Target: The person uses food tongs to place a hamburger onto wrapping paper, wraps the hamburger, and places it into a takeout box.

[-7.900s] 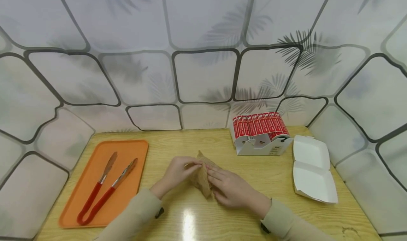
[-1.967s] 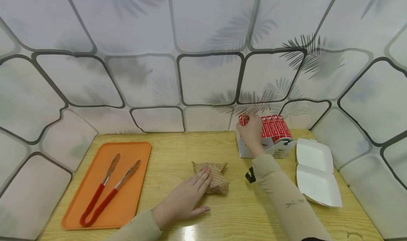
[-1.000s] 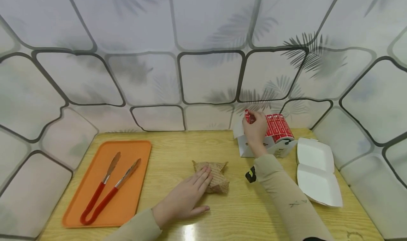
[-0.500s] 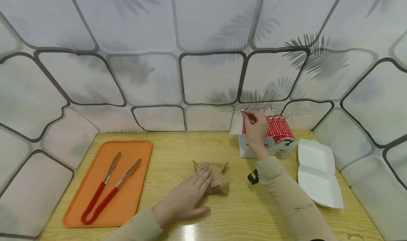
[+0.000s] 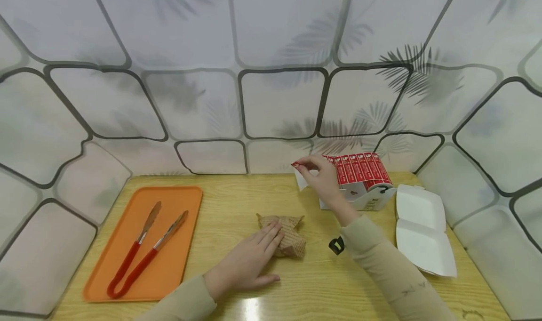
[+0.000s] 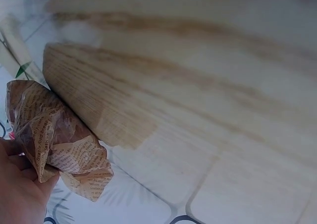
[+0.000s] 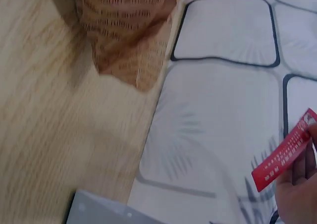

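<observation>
My left hand (image 5: 245, 260) lies with straight fingers on a package wrapped in printed brown paper (image 5: 292, 241), near the middle of the table. In the left wrist view, folded corners stick out from the brown wrapper (image 6: 74, 154) beside the fingers. My right hand (image 5: 323, 180) pinches a red sticker strip with white print (image 7: 282, 157) between thumb and fingertips. A pale white piece hangs under the strip in the head view. Just right of that hand stands a white dispenser box (image 5: 368, 201) with several red stickers (image 5: 357, 168) in a row across its top.
An orange tray (image 5: 173, 264) on the left bears tongs with red handles (image 5: 139, 269). To the right of the dispenser, a white clamshell box (image 5: 425, 245) stands open. A patterned wall (image 5: 275, 104) closes off the back of the wooden table (image 5: 237, 194).
My right hand has come up off the sticker row and moved left, drawing the red sticker away from the dispenser. Earlier both hands were folding the brown paper; now the left just rests on it.
</observation>
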`<state>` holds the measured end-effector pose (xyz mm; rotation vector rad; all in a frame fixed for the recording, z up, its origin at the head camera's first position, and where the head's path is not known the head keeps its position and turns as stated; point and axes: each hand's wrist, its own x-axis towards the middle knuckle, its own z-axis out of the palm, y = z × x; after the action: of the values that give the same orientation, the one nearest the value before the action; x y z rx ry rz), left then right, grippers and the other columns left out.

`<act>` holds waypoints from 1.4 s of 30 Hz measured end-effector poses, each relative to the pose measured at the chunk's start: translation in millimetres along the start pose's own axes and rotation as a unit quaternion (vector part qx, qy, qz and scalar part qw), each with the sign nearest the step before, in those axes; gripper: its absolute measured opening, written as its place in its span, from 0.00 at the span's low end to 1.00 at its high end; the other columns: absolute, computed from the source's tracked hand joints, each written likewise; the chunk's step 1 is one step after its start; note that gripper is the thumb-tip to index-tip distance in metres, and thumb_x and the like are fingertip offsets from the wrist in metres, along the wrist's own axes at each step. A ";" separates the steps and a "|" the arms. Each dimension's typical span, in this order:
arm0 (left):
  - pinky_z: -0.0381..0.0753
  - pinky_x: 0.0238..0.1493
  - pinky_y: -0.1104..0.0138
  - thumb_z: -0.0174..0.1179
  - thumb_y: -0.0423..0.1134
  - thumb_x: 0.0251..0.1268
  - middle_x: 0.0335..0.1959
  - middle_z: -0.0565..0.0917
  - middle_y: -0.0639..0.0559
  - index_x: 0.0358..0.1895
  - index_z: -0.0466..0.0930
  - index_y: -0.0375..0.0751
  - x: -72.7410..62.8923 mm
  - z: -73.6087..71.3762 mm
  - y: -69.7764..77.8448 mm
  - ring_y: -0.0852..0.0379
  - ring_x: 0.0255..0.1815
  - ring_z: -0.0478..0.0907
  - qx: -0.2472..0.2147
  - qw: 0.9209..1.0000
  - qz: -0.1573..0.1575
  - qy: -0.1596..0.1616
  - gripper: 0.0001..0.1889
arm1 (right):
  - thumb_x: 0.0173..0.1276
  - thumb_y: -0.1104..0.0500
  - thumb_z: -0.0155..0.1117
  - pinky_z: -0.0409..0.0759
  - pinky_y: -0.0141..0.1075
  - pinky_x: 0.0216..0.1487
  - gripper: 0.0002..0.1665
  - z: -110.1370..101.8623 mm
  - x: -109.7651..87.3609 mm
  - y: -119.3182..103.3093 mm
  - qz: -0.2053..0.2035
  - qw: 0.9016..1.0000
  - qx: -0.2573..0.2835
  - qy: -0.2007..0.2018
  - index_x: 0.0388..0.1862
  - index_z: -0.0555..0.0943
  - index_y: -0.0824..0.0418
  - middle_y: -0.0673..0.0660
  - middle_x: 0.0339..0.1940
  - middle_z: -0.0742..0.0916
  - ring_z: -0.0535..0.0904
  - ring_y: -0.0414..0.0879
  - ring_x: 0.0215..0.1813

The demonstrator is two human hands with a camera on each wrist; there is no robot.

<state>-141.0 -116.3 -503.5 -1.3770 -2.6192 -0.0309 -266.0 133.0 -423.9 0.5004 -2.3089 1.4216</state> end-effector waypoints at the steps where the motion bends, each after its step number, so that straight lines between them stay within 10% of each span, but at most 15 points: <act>1: 0.68 0.84 0.56 0.58 0.71 0.71 0.85 0.61 0.33 0.82 0.60 0.30 0.0 -0.1 -0.3 0.40 0.86 0.61 0.001 1.000 0.001 0.001 0.53 | 0.74 0.69 0.68 0.86 0.31 0.50 0.07 2.2 -2.1 -2.1 0.003 1.000 0.005 -0.025 0.47 0.89 0.67 0.65 0.45 0.90 0.87 0.57 0.46; 9: 0.69 0.84 0.57 0.57 0.71 0.72 0.85 0.60 0.33 0.82 0.59 0.30 0.0 -2.1 -1.2 0.41 0.86 0.60 0.006 1.000 0.000 0.000 0.53 | 0.74 0.67 0.69 0.89 0.35 0.49 0.10 22.7 -12.5 -6.3 0.019 0.974 0.008 -0.227 0.50 0.91 0.65 0.63 0.47 0.93 0.90 0.51 0.45; 16: 0.68 0.84 0.57 0.56 0.71 0.72 0.85 0.60 0.33 0.82 0.60 0.31 0.0 -3.2 -1.2 0.41 0.86 0.60 0.011 1.000 0.000 -0.007 0.52 | 0.73 0.68 0.69 0.89 0.31 0.51 0.10 37.0 -19.5 -3.2 0.009 0.949 0.021 -0.313 0.49 0.91 0.67 0.64 0.47 0.94 0.91 0.52 0.48; 27: 0.65 0.86 0.57 0.55 0.72 0.73 0.85 0.62 0.36 0.83 0.59 0.31 -1.2 -6.2 0.6 0.42 0.86 0.60 0.018 1.000 -0.003 -0.022 0.52 | 0.72 0.67 0.70 0.86 0.26 0.49 0.08 59.9 -31.8 5.7 0.046 0.939 0.030 -0.340 0.47 0.91 0.66 0.62 0.46 0.94 0.87 0.37 0.44; 42: 0.64 0.86 0.58 0.51 0.73 0.74 0.85 0.60 0.35 0.83 0.58 0.30 -2.4 -4.7 1.5 0.42 0.87 0.59 0.035 0.999 0.007 -0.021 0.52 | 0.68 0.69 0.72 0.87 0.29 0.51 0.08 72.5 -47.7 20.6 0.067 0.951 0.021 -0.300 0.45 0.92 0.64 0.60 0.43 0.94 0.87 0.40 0.43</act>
<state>-137.7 -117.8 -499.4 -1.3859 -2.6173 0.0916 -244.5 81.2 -493.3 0.9107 -2.8280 1.5414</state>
